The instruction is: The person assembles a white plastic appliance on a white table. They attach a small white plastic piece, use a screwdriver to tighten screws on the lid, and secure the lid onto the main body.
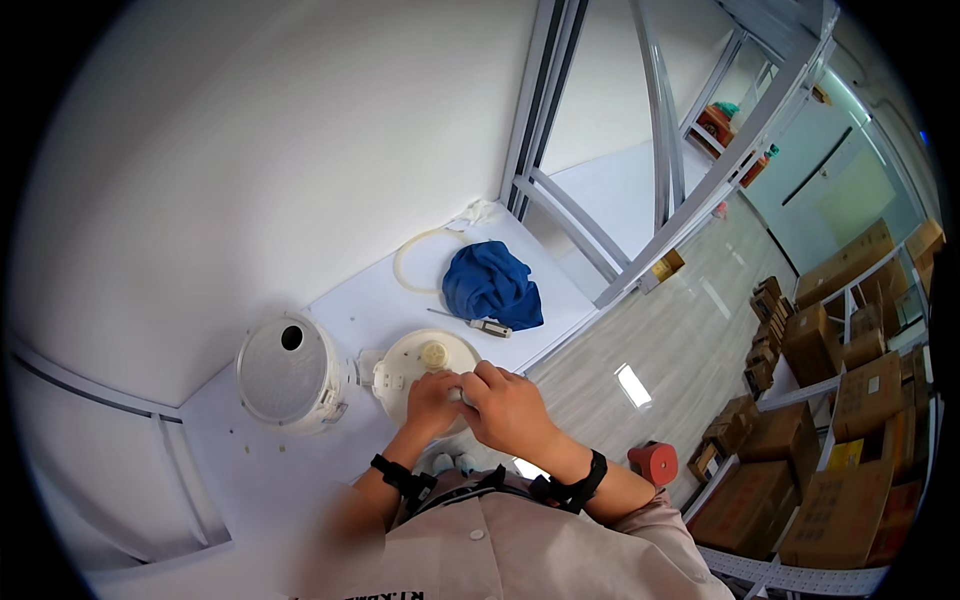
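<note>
My left hand (430, 403) and my right hand (510, 410) meet over the near side of a round cream-coloured lid-like part (402, 362). Both sets of fingers are closed around a small whitish piece (456, 394), mostly covered by them, so its kind does not show. A pale round knob or cap (434, 354) stands up from the cream part just beyond my fingers. To the left is a white cylindrical appliance body (285, 375) with a dark round hole in its top. Farther back, a screwdriver (488, 326) lies beside a crumpled blue cloth (488, 285).
A pale ring-shaped seal (401, 268) lies behind the cloth on the white bench (355, 320). Small bits dot the bench's left part. A grey metal frame (520, 110) rises at the back. Right of me are a red stool (655, 463) and shelves of cardboard boxes (750, 505).
</note>
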